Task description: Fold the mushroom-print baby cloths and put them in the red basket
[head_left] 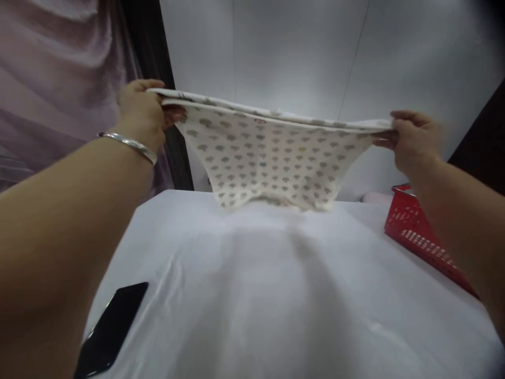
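Observation:
A white garment [272, 158] with rows of small fan-like prints hangs stretched between my two hands above the far side of the table. Its upper edge shows two layers, pulled taut and slightly lower toward the right. The lower edge curves upward in the middle; whether it is a top or shorts I cannot tell. My left hand [144, 110], a silver bangle on its wrist, is closed on the left upper corner. On the right upper corner, my right hand [416, 134] is closed too, a little blurred.
A white cloth covers the table [268, 295]. A black phone [114, 326] lies at the near left. At the right edge stands a red plastic basket [418, 231], partly behind my right arm. Beyond are a pale panelled wall [292, 52] and a pinkish curtain [59, 79].

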The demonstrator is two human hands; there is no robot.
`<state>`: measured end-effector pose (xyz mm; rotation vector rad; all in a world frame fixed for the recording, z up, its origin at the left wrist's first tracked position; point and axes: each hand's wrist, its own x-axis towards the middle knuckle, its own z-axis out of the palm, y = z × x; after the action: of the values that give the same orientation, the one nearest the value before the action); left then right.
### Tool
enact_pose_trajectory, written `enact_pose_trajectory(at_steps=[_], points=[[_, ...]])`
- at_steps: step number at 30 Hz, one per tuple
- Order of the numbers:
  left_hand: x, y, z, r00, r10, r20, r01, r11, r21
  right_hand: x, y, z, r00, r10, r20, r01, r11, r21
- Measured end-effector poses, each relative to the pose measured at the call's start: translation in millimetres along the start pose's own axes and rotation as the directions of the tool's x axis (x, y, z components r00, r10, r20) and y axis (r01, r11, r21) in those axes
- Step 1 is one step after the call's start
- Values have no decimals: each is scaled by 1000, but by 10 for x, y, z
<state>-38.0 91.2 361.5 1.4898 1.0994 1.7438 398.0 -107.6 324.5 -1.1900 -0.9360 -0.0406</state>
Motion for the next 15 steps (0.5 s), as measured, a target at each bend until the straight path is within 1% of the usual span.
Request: enact_pose_trajectory(at_steps=[1, 2, 3, 4, 6, 8, 9, 10, 11, 12, 13, 14, 15], points=[[33, 27, -44, 998, 53, 20, -53, 999, 6, 22, -42, -48, 998, -57, 30, 57, 998, 6], [22, 11, -105, 993, 97, 61, -99, 995, 21, -4, -58, -106, 995, -83, 62, 83, 997, 0], [-28, -46, -173, 985, 122, 122, -128, 991, 44, -69, -48, -168, 992, -86, 92, 88, 996, -13], [-113, -139, -244, 976, 121, 182, -136, 988, 70, -164, -13, -230, 991, -69, 118, 74, 997, -35], [-364, -414, -384, 963, 45, 265, -74, 992, 103, -424, 122, -347, 989, 15, 146, -1, 995, -96], [-701, -773, -523, 960, -95, 262, 82, 995, 59, -772, 335, -467, 977, 153, 147, -132, 981, -144], [-896, -971, -599, 941, -185, 284, 177, 983, 55, -982, 463, -534, 959, 239, 154, -215, 964, -159], [-1105, -1172, -682, 912, -265, 312, 260, 964, 60, -1218, 599, -607, 935, 316, 163, -290, 943, -165], [-1324, -1369, -773, 868, -367, 335, 359, 929, 90, -1476, 735, -686, 911, 377, 169, -348, 921, -176], [-1545, -1555, -869, 823, -459, 335, 442, 887, 130, -1750, 865, -768, 877, 446, 178, -412, 889, -198], [-1762, -1722, -967, 762, -548, 345, 520, 835, 178, -2030, 982, -850, 828, 527, 191, -484, 844, -230], [-1966, -1864, -1063, 696, -627, 350, 585, 778, 229, -2302, 1081, -927, 776, 605, 179, -554, 789, -265], [-2147, -1977, -1153, 636, -689, 347, 631, 723, 281, -2553, 1156, -997, 721, 672, 167, -615, 733, -290]])
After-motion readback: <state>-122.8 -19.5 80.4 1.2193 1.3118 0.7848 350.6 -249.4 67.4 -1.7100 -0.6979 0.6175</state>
